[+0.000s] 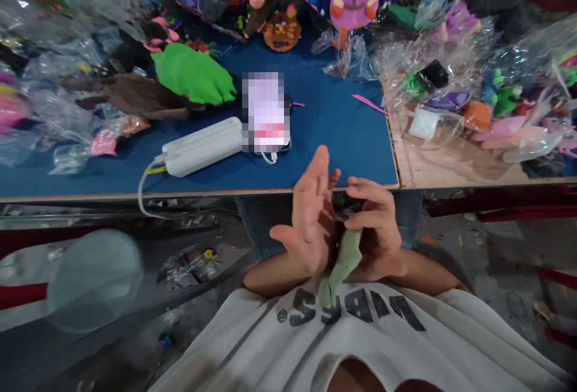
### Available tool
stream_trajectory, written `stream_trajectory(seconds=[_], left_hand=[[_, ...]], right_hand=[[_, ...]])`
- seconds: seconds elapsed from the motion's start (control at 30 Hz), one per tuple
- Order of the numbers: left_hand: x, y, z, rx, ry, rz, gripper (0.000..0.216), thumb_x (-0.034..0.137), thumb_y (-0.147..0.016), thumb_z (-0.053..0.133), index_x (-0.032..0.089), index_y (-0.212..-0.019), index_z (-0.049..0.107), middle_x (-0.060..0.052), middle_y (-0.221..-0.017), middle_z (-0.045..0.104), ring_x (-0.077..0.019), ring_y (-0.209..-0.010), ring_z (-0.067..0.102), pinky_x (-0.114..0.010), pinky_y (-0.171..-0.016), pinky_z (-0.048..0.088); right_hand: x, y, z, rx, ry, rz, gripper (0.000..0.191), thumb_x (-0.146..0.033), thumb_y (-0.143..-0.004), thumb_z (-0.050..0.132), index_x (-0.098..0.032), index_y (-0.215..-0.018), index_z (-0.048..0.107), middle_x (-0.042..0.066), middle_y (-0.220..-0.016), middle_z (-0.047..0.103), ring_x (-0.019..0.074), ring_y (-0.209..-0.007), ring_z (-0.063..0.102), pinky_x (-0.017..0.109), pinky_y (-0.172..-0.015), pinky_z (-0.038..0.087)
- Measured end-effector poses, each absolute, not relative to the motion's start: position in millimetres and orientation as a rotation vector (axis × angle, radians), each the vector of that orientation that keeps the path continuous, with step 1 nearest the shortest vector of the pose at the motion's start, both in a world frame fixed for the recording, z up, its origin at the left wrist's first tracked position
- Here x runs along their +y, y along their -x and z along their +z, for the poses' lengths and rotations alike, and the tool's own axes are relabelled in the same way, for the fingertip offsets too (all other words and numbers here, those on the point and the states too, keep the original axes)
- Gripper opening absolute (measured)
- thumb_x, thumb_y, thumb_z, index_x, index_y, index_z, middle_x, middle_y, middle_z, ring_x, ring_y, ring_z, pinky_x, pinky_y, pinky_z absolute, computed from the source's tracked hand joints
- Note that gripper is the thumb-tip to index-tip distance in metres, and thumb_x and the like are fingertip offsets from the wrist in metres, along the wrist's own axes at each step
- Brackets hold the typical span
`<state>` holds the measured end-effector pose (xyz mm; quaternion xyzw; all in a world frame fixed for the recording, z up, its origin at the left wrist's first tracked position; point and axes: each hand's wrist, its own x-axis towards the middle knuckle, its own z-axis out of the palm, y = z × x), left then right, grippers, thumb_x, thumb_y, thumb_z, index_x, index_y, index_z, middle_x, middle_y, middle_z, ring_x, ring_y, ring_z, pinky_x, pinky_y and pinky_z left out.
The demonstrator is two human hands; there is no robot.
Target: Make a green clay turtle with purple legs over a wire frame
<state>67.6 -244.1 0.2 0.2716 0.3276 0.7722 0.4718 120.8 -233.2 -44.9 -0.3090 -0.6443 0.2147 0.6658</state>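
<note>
Both my hands are held close in front of my chest, below the table's front edge. Between the palms hangs a long roll of pale green clay (343, 263), its lower end drooping over my white shirt. My left hand (311, 220) is flat, fingers stretched out and pressed against the clay's left side. On the other side, my right hand (377, 229) curls its fingers over the top of the clay.
A blue-topped table (333, 139) carries a white power bank (202, 145) with a cable, a phone (265, 112), a green clay slab (192, 73), brown clay pieces and colourful clay figures. Clear plastic bags with clay bits cover the left side and the wooden board (451, 160) at right.
</note>
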Motion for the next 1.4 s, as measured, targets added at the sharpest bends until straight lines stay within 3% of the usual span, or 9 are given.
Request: stream_trajectory(seconds=[0.03,0.1,0.2,0.33,0.5,0.73,1.07,1.23,1.4], left_hand=[[-240,-63,0,0.880,-0.707,1.966,0.082,0.089,-0.104,0.019,0.037,-0.131,0.076,-0.005,-0.165,0.063,-0.0343,-0.162,0.051,-0.057,-0.134,0.044],[-225,-43,1,1.034,-0.889,2.147,0.065,0.078,-0.109,0.029,0.034,-0.117,0.077,-0.008,-0.146,0.069,-0.0364,-0.145,0.064,-0.058,-0.121,0.052],[-192,9,5,1.322,-1.398,2.254,0.035,0.057,-0.108,0.054,0.031,-0.115,0.076,-0.009,-0.126,0.068,-0.0349,-0.131,0.066,-0.061,-0.118,0.051],[-136,86,11,1.799,-1.822,1.562,0.061,0.074,-0.095,0.070,0.031,-0.138,0.072,-0.014,-0.159,0.054,-0.0482,-0.164,0.034,-0.073,-0.139,0.017],[-96,125,-2,1.940,-1.858,1.136,0.082,0.083,-0.084,0.078,0.035,-0.149,0.067,-0.014,-0.176,0.043,-0.0537,-0.172,0.014,-0.080,-0.136,-0.004],[-106,119,-4,1.984,-1.882,1.194,0.088,0.090,-0.084,0.071,0.038,-0.154,0.063,-0.012,-0.178,0.041,-0.0482,-0.170,0.024,-0.071,-0.140,0.010],[-109,126,-12,1.945,-1.925,1.174,0.063,0.086,-0.096,0.060,0.032,-0.122,0.078,-0.013,-0.171,0.051,-0.0456,-0.173,0.019,-0.070,-0.140,0.007],[-124,126,-9,1.796,-1.900,1.233,0.069,0.089,-0.091,0.063,0.031,-0.126,0.078,-0.008,-0.171,0.052,-0.0445,-0.177,0.011,-0.066,-0.142,-0.007],[-137,118,-11,1.700,-1.849,1.280,0.074,0.092,-0.085,0.068,0.034,-0.130,0.079,-0.001,-0.179,0.046,-0.0427,-0.179,0.001,-0.066,-0.144,-0.002]], right_hand=[[-232,-117,-44,-1.280,0.645,0.501,0.063,-0.073,-0.112,0.024,-0.027,-0.088,0.059,0.011,-0.100,0.070,0.0321,-0.101,0.075,0.057,-0.087,0.064],[-228,-112,-43,-1.055,0.542,0.616,0.056,-0.064,-0.114,0.031,-0.026,-0.081,0.056,0.002,-0.067,0.056,0.0198,-0.058,0.059,0.037,-0.057,0.051],[-220,-116,-41,-1.093,0.407,0.778,0.057,-0.063,-0.115,0.034,-0.025,-0.081,0.059,-0.003,-0.054,0.045,0.0141,-0.040,0.041,0.030,-0.044,0.035],[-210,-138,-33,-1.171,0.260,0.747,0.062,-0.064,-0.114,0.035,-0.022,-0.080,0.065,-0.001,-0.054,0.051,0.0147,-0.040,0.046,0.031,-0.044,0.037],[-198,-170,-25,-1.110,0.311,0.923,0.071,-0.072,-0.115,0.030,-0.022,-0.082,0.068,0.001,-0.056,0.054,0.0157,-0.044,0.051,0.032,-0.047,0.042],[-179,-209,-29,-1.076,0.405,1.018,0.080,-0.087,-0.107,0.030,-0.024,-0.080,0.071,0.001,-0.054,0.053,0.0179,-0.043,0.052,0.036,-0.047,0.043],[-172,-224,-27,-1.032,0.482,1.083,0.075,-0.087,-0.105,0.042,-0.025,-0.078,0.074,0.001,-0.053,0.053,0.0179,-0.043,0.053,0.038,-0.049,0.043],[-171,-227,-28,-1.011,0.506,1.091,0.076,-0.089,-0.103,0.044,-0.025,-0.078,0.075,0.001,-0.053,0.053,0.0175,-0.043,0.052,0.037,-0.047,0.043],[-169,-228,-29,-1.069,0.525,1.084,0.076,-0.088,-0.105,0.039,-0.025,-0.079,0.074,0.001,-0.053,0.054,0.0185,-0.043,0.053,0.038,-0.048,0.044]])
